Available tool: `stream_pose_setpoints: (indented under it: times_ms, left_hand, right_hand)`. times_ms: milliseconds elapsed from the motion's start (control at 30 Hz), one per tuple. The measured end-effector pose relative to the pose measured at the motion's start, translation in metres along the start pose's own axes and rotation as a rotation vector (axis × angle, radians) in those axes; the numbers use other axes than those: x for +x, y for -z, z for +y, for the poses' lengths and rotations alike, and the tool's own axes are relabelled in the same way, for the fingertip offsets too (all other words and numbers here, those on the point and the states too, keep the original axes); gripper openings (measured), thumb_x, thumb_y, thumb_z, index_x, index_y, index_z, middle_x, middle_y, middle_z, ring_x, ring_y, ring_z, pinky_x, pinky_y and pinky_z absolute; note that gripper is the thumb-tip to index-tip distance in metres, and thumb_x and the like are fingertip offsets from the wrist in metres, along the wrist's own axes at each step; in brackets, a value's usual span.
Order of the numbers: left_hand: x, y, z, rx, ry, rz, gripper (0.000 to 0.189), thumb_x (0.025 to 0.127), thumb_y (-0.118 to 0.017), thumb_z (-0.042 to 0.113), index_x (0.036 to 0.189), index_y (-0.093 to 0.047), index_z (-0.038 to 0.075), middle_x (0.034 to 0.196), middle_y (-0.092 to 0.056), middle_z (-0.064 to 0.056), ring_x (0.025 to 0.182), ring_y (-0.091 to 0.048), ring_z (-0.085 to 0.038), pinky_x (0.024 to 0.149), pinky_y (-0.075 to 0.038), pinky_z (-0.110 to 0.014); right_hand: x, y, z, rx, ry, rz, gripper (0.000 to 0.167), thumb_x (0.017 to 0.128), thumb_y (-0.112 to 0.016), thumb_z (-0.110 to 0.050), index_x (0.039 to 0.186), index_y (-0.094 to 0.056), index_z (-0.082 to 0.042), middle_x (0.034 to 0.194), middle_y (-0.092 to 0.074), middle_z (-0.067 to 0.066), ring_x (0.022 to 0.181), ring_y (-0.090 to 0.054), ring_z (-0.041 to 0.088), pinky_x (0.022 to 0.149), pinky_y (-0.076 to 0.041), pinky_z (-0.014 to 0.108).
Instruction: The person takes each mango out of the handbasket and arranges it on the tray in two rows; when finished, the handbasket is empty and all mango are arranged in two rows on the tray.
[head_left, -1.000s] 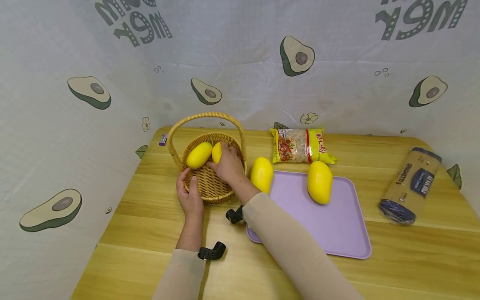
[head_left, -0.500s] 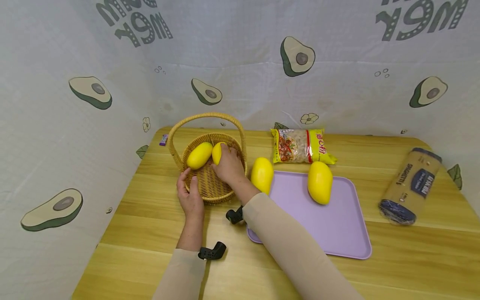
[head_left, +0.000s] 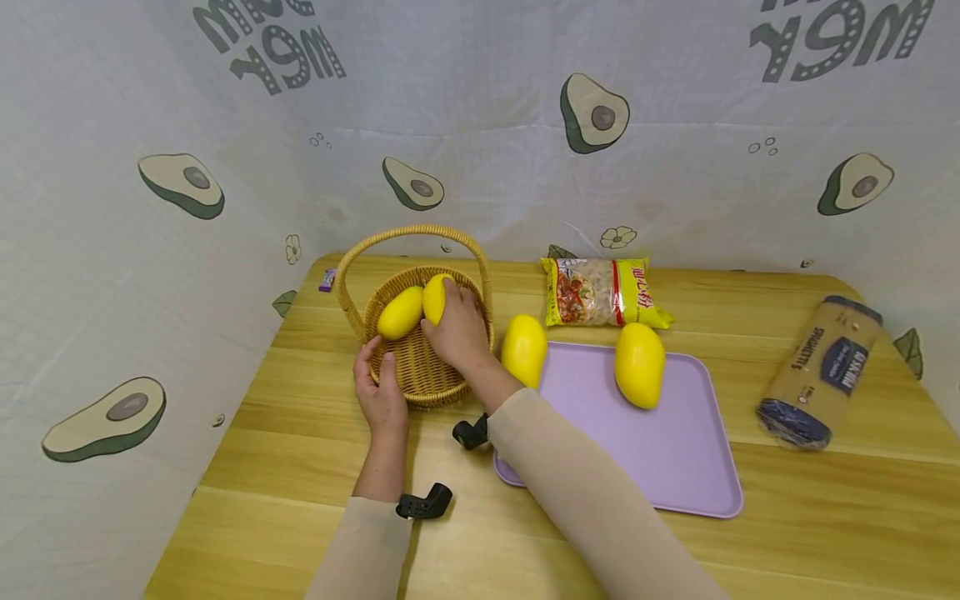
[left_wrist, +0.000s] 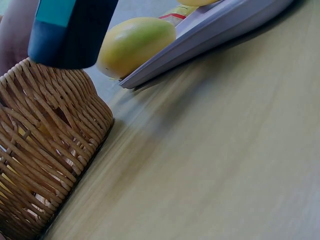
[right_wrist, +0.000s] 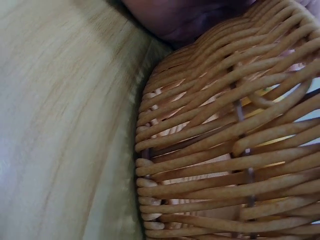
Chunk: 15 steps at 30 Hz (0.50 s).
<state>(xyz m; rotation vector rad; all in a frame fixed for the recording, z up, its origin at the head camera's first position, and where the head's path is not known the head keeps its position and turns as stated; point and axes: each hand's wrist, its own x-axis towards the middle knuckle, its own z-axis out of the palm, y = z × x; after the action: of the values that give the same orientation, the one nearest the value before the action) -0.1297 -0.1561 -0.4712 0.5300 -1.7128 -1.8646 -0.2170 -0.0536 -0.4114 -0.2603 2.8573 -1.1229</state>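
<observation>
A round wicker basket [head_left: 424, 367] with a tall hoop handle stands on the table, also seen close up as woven cane [right_wrist: 210, 150] in the right wrist view. At its near left rim, my left hand [head_left: 382, 404] holds the basket, thumb over the edge. My right hand [head_left: 459, 329] reaches inside and grips a yellow mango [head_left: 433, 298], its far side hidden by the fingers. Beside that lies another mango [head_left: 401, 312], in the basket's left part. A third mango [head_left: 523, 350], greenish on top [left_wrist: 137, 45] in the left wrist view, rests by the tray's left edge.
A lilac tray [head_left: 622, 462] right of the basket bears one mango [head_left: 640, 365]. Behind it lies a yellow-ended food packet [head_left: 600, 292]. A spaghetti pack [head_left: 821, 371] lies far right, a small purple packet [head_left: 327, 280] at the back left. A printed curtain [head_left: 495, 167] hangs behind.
The mango in my right hand has risen slightly toward the basket's back. The mango beside it has shifted a little to the right. My left hand stays at the rim.
</observation>
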Motion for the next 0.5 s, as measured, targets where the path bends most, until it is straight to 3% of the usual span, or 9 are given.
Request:
stream_pose_setpoints:
  times_ms: [500]
  left_hand:
    - [0.0,0.001,0.0,0.013,0.03,-0.014,0.038,0.102,-0.053,0.016,0.138,-0.055,0.004,0.156,-0.044,-0.006,0.155,-0.026,-0.024,0.129,-0.015,-0.046]
  right_hand:
    - [-0.03,0.033,-0.016,0.132,0.104,0.073,0.08,0.094,-0.074,-0.03,0.16,-0.032,-0.015,0.161,-0.038,0.014,0.141,-0.047,0.035,0.113,-0.045,0.052]
